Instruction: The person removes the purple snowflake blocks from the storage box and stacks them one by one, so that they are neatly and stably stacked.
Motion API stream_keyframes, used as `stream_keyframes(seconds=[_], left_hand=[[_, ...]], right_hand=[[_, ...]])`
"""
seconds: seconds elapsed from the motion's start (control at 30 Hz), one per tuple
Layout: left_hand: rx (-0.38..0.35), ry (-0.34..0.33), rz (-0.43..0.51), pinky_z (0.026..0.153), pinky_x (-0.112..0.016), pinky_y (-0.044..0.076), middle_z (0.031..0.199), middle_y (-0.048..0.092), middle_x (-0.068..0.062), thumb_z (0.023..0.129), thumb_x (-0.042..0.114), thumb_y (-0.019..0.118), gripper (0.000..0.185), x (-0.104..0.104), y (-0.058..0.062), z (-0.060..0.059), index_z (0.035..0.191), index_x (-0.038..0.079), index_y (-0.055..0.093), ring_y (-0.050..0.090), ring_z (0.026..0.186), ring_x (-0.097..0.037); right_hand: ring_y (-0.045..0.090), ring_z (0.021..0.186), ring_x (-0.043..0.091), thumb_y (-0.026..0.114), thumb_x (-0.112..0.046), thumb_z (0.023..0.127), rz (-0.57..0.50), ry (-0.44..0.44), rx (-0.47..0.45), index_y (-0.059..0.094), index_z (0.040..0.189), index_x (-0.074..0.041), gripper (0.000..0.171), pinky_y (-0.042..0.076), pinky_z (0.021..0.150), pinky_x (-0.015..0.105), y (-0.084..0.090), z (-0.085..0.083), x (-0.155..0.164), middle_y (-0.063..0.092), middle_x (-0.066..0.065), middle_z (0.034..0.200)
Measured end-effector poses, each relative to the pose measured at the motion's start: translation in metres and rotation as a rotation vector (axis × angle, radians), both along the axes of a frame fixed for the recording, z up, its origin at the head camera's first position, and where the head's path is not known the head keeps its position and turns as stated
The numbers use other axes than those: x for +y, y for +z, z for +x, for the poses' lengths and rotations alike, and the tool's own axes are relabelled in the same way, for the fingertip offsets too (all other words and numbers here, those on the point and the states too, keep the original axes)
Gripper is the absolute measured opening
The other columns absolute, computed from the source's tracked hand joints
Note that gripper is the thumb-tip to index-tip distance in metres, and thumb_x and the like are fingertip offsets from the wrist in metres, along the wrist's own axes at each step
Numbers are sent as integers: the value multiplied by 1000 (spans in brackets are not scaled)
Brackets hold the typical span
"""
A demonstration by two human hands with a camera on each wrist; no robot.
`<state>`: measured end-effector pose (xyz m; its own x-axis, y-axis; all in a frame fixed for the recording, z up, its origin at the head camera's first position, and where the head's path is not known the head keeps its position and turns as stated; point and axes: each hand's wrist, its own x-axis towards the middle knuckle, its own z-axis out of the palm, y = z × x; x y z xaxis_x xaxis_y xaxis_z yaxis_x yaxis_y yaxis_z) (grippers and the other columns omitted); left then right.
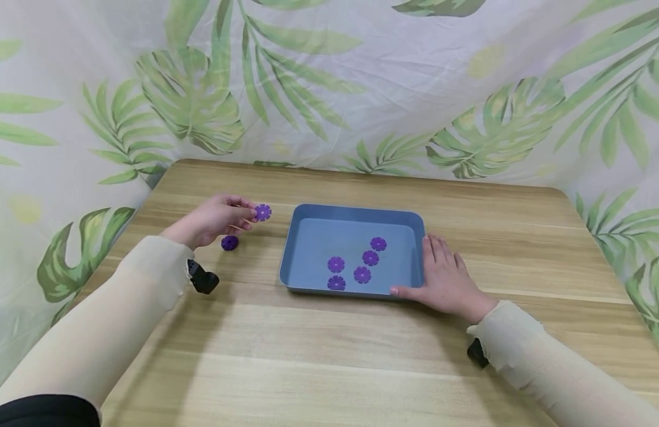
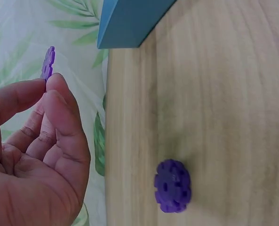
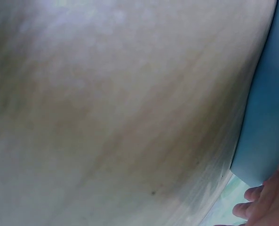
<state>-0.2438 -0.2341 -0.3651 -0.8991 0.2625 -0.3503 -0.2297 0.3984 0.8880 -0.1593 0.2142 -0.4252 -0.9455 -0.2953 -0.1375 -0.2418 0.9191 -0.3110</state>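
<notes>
Between thumb and index finger, my left hand (image 1: pixel 217 218) pinches a purple notched disc (image 1: pixel 262 212), shaped like a flower, above the table left of the tray. In the left wrist view that disc (image 2: pixel 48 63) stands nearly edge-on at the fingertips. Below the hand, a small stack of purple discs (image 2: pixel 172 186) lies on the wood. Several more purple discs (image 1: pixel 362 274) are spread over the floor of a blue-grey tray (image 1: pixel 313 237). My right hand (image 1: pixel 444 276) rests against the tray's near right corner, its fingers straight along the right side and the thumb at the front edge.
The wooden table (image 1: pixel 308 356) reaches back to a cloth (image 1: pixel 383 89) printed with green leaves, which hangs behind and at both sides. A black wrist camera (image 1: pixel 203 277) sits under the left cuff, another (image 1: pixel 477 353) under the right.
</notes>
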Motion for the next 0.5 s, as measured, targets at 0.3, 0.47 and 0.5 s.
stream_keyframes(seconds=[0.3, 0.47, 0.5], left_hand=[[-11, 13, -28, 72, -24, 54, 99, 65, 0, 108, 11, 52, 26, -14, -9, 6, 126, -7, 51, 63, 81, -9], [-16, 30, -55, 71, -23, 54, 95, 66, 3, 108, 12, 52, 27, -27, -12, 9, 126, -8, 49, 64, 80, -8], [-19, 30, -61, 70, -23, 54, 95, 66, 3, 108, 12, 52, 28, -31, -13, 9, 127, -9, 49, 64, 80, -8]], right_hand=[[10, 152, 51, 65, -78, 83, -1, 6, -5, 8, 158, 14, 131, 11, 115, 73, 0, 0, -1, 8, 34, 165], [9, 152, 49, 66, -77, 83, -3, 3, -4, 8, 158, 14, 131, 10, 116, 73, 0, -1, -1, 8, 34, 165], [9, 153, 49, 66, -77, 83, -4, 3, -4, 7, 158, 14, 131, 10, 116, 73, 0, -1, -1, 8, 34, 165]])
